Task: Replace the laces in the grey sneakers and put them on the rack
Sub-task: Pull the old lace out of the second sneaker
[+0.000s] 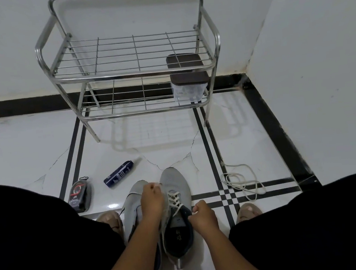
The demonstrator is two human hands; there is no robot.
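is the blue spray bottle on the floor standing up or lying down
Lying down: the blue spray bottle rests on its side on the floor tiles, its nozzle end pointing toward the rack.

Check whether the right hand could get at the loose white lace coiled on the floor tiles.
Probably yes: the loose white lace lies uncovered to the side of the right hand, though that hand pinches the lace end.
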